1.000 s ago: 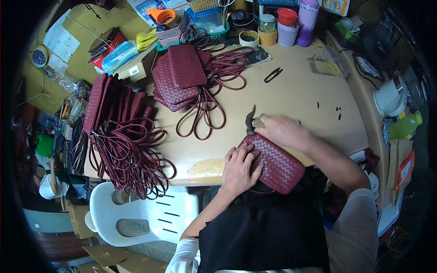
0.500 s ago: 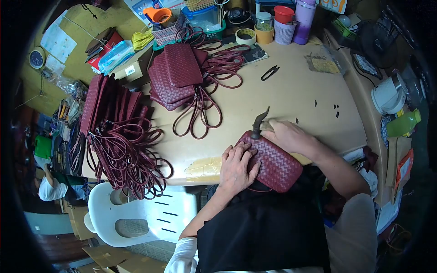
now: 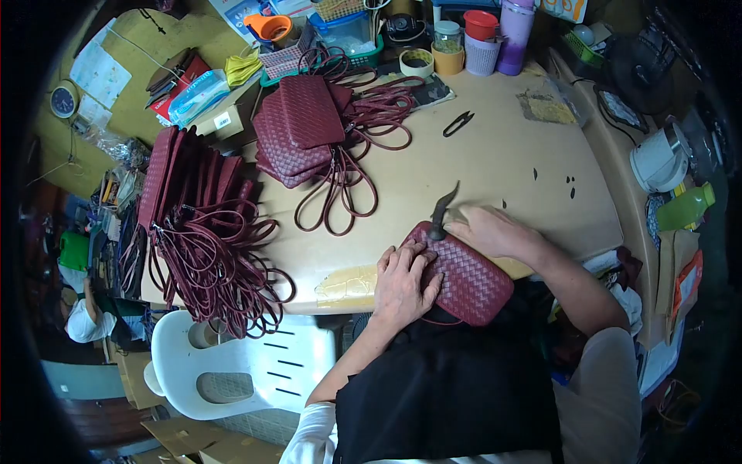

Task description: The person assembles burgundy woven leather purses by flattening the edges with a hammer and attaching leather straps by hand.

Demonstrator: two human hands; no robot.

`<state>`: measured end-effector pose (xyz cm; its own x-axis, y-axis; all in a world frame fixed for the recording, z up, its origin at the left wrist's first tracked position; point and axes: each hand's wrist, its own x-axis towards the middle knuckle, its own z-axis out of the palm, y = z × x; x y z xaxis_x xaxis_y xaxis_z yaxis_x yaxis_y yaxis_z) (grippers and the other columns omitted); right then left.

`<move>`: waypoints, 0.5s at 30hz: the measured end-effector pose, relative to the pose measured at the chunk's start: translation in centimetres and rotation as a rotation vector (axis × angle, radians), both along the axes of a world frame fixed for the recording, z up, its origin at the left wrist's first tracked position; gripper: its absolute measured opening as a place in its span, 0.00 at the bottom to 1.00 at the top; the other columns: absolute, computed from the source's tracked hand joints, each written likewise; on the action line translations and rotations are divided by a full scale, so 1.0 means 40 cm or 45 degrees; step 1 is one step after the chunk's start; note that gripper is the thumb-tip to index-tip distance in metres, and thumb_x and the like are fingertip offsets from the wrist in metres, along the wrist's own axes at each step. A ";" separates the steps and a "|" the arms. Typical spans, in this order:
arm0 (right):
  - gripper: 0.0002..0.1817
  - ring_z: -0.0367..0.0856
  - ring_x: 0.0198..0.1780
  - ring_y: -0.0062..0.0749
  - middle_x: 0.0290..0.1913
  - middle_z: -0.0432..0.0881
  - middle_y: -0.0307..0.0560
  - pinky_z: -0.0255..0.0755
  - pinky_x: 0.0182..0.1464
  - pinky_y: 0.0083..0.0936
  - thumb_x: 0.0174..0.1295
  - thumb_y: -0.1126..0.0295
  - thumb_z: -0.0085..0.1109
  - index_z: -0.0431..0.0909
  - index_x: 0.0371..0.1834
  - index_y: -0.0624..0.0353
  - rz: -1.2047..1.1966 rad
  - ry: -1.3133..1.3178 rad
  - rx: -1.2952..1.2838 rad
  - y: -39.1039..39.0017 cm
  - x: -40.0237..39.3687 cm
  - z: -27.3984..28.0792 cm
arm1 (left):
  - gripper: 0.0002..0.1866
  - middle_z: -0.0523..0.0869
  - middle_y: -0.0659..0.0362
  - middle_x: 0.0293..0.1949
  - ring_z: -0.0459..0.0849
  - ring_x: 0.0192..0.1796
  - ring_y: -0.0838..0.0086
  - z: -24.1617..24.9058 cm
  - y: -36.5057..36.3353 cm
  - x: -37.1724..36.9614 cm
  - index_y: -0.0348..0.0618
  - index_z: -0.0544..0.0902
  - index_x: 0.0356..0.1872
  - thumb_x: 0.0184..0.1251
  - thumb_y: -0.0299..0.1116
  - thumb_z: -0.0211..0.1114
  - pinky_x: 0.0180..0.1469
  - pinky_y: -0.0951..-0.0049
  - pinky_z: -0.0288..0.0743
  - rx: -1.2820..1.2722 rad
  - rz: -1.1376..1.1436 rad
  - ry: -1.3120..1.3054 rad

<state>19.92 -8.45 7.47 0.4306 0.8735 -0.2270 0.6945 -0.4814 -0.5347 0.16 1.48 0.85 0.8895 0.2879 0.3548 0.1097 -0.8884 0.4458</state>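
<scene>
A burgundy woven pouch [image 3: 475, 282] lies at the table's front edge, against the black apron. My left hand [image 3: 406, 282] grips its left end, fingers bent and pressed on the woven face. At the pouch's upper corner stands a dark curved tool [image 3: 442, 215], its rounded end down on the pouch and its thin tip pointing up. My right hand [image 3: 495, 230] is closed at this tool, fingertips at its side; the back of the hand hides part of the grip. A thin burgundy cord shows below the pouch.
Stacked burgundy pouches [image 3: 305, 127] and a standing row of pouches [image 3: 158, 174] with looped straps are on the left. Black thread snips [image 3: 458, 124] lie farther back. Jars and a purple tumbler [image 3: 516, 35] line the back. A white chair [image 3: 247, 367] stands front left.
The dark tool's tip has shifted very slightly. Both hands and the pouch stay in nearly the same place.
</scene>
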 end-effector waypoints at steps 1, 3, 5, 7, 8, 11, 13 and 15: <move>0.26 0.80 0.46 0.63 0.40 0.81 0.71 0.72 0.50 0.47 0.71 0.51 0.48 0.75 0.53 0.66 0.075 0.010 -0.128 0.016 -0.003 0.015 | 0.21 0.78 0.53 0.54 0.73 0.59 0.55 0.001 0.003 0.002 0.44 0.81 0.50 0.55 0.39 0.70 0.61 0.56 0.63 0.008 0.003 -0.005; 0.26 0.80 0.46 0.64 0.40 0.81 0.71 0.72 0.49 0.48 0.71 0.50 0.47 0.74 0.51 0.67 0.150 0.112 -0.353 0.024 0.021 0.046 | 0.21 0.78 0.52 0.53 0.73 0.59 0.54 -0.002 0.000 0.000 0.44 0.81 0.50 0.55 0.39 0.70 0.62 0.55 0.63 0.011 -0.001 -0.015; 0.26 0.81 0.46 0.62 0.40 0.81 0.70 0.73 0.49 0.48 0.70 0.49 0.49 0.77 0.47 0.66 -0.126 0.116 0.412 0.035 0.011 -0.007 | 0.21 0.78 0.52 0.53 0.73 0.59 0.54 -0.004 0.004 0.004 0.44 0.81 0.50 0.55 0.39 0.70 0.62 0.55 0.63 0.000 -0.004 -0.013; 0.27 0.81 0.47 0.62 0.42 0.81 0.69 0.72 0.50 0.49 0.70 0.47 0.48 0.77 0.49 0.65 -0.216 0.174 0.404 0.052 0.002 -0.035 | 0.21 0.78 0.52 0.53 0.73 0.59 0.54 -0.007 -0.001 -0.005 0.44 0.81 0.50 0.55 0.39 0.70 0.62 0.55 0.63 -0.016 -0.001 -0.005; 0.27 0.80 0.46 0.63 0.42 0.81 0.69 0.72 0.49 0.49 0.70 0.47 0.48 0.76 0.49 0.65 -0.103 0.099 0.076 0.051 0.015 -0.028 | 0.21 0.78 0.52 0.53 0.73 0.58 0.54 -0.007 -0.001 -0.005 0.45 0.81 0.50 0.54 0.39 0.70 0.62 0.55 0.63 -0.010 0.003 -0.005; 0.27 0.80 0.46 0.65 0.40 0.81 0.69 0.72 0.47 0.51 0.70 0.47 0.49 0.75 0.47 0.66 0.115 -0.038 -0.145 0.053 0.037 0.025 | 0.22 0.78 0.53 0.53 0.73 0.59 0.54 -0.004 0.002 0.000 0.45 0.81 0.50 0.54 0.40 0.70 0.62 0.55 0.63 -0.007 0.006 -0.004; 0.26 0.80 0.47 0.64 0.41 0.82 0.68 0.72 0.49 0.51 0.69 0.47 0.50 0.76 0.47 0.65 -0.227 -0.086 0.243 0.057 0.013 -0.005 | 0.22 0.78 0.53 0.54 0.73 0.59 0.54 -0.007 0.002 -0.001 0.45 0.81 0.50 0.54 0.40 0.70 0.63 0.55 0.63 -0.022 0.001 0.007; 0.26 0.81 0.48 0.62 0.41 0.82 0.67 0.72 0.49 0.51 0.69 0.47 0.50 0.75 0.49 0.63 -0.159 0.019 0.217 0.047 0.012 -0.023 | 0.22 0.77 0.51 0.54 0.73 0.59 0.54 -0.007 0.003 0.001 0.45 0.81 0.49 0.53 0.40 0.71 0.63 0.55 0.62 -0.018 -0.012 -0.007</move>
<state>20.39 -6.57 6.57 0.5355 0.8400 -0.0879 0.6266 -0.4649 -0.6255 0.21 1.60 0.57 0.8902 0.2846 0.3558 0.0990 -0.8831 0.4587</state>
